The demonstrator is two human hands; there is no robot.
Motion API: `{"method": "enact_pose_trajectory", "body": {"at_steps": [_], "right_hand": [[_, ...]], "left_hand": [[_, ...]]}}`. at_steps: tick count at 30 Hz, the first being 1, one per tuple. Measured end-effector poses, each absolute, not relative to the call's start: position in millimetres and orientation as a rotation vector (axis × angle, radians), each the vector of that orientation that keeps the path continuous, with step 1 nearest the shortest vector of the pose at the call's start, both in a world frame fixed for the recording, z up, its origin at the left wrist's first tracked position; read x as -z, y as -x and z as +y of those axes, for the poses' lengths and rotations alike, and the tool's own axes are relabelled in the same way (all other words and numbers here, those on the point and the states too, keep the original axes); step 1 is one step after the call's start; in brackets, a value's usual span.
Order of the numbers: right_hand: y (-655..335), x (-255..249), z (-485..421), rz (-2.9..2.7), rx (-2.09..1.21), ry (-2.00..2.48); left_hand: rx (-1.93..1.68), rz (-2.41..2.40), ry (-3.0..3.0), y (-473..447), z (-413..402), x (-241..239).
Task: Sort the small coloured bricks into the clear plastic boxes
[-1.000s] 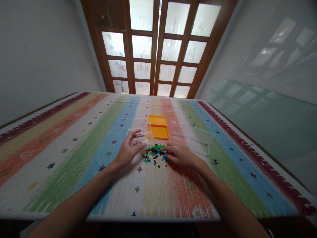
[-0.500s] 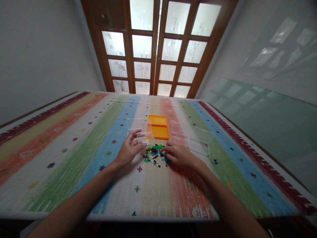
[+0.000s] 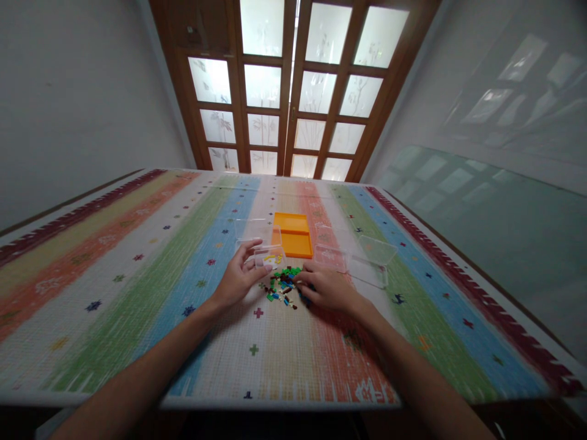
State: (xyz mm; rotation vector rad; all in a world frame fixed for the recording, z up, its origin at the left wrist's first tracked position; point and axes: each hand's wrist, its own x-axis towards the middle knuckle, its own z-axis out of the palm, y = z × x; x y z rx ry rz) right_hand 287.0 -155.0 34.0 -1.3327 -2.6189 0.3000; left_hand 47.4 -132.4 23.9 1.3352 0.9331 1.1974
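Note:
A loose heap of tiny toy building bricks (image 3: 284, 283), green, blue, brown and cream, lies on the striped tablecloth between my hands. My right hand (image 3: 329, 287) reaches over the right side of the heap, fingers bent down and drawn together at the bricks. Whatever its fingertips pinch is too small to make out. Left of the heap, my left hand (image 3: 238, 275) is held with thumb and fingers apart and nothing in its grasp. Just beyond its fingers stands a clear plastic box (image 3: 277, 252) with several yellow and white pieces inside, partly hidden by the hand.
An orange open case (image 3: 296, 245) lies behind the heap. More clear plastic boxes (image 3: 367, 272) sit open to its right, and a clear lid (image 3: 250, 228) shows at its left. The tablecloth (image 3: 137, 305) runs to the table's front edge. Glazed doors stand beyond the table.
My right hand has shifted slightly left over the heap and now covers more of the blue bricks on its right side. The left hand has hardly moved.

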Motion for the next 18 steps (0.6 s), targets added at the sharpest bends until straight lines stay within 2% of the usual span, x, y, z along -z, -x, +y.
{"method": "enact_pose_trajectory", "body": {"at_steps": [18], "right_hand": [[-289.8,-31.8,-152.3,-2.608,-0.309,1.339]], "left_hand": [[-1.194,0.961,-1.345,-47.9,-135.6,-27.1]]}}
